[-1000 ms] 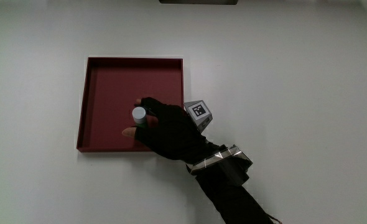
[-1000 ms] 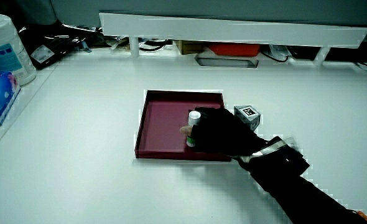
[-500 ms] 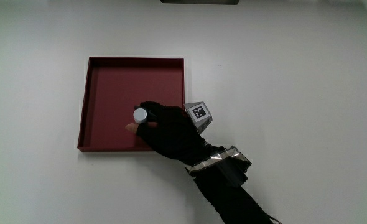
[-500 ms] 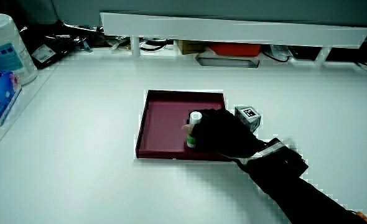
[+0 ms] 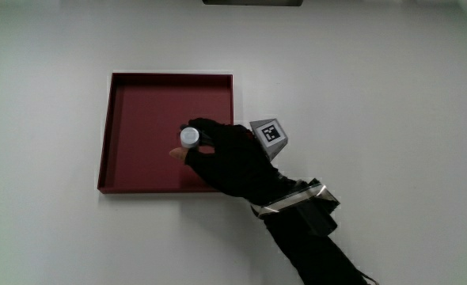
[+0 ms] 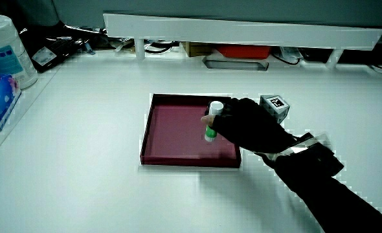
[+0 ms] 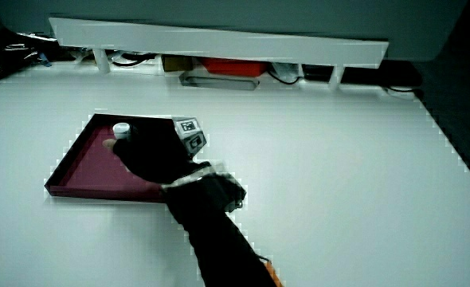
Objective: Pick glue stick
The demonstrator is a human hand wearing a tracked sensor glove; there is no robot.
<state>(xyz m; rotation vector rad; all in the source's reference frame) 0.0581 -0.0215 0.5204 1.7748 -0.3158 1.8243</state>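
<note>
we see the hand (image 5: 232,158) over the red tray (image 5: 138,95), its fingers curled around the glue stick (image 5: 189,137) and gripping it. from above we look nearly straight down on the stick's pale round cap, with the bare thumb tip pressed to the stick on the side nearer the person. in a side view the hand (image 6: 246,126) holds the glue stick (image 6: 212,122) upright and lifted, its green lower end clear of the tray (image 6: 171,155) floor, so far as we can tell (the gap is slight, though the stick's foot shows against the tray's inside rather than resting in it). in a side view the stick's white cap (image 7: 121,129) peeks out past the glove (image 7: 149,155), above the tray (image 7: 68,171).

the small patterned cube (image 5: 270,134) sits on the back of the hand, just past the tray's rim, and shows in both side views (image 6: 274,105) (image 7: 189,133). the forearm (image 5: 317,245) in its dark sleeve runs from the wrist toward the person, with a pale band at the wrist.

the tray lies on a plain white table (image 5: 376,95). in a side view a white tub with a blue label (image 6: 3,55) stands at the table's edge, well apart from the tray, and a low white partition (image 6: 243,29) runs along the table.
</note>
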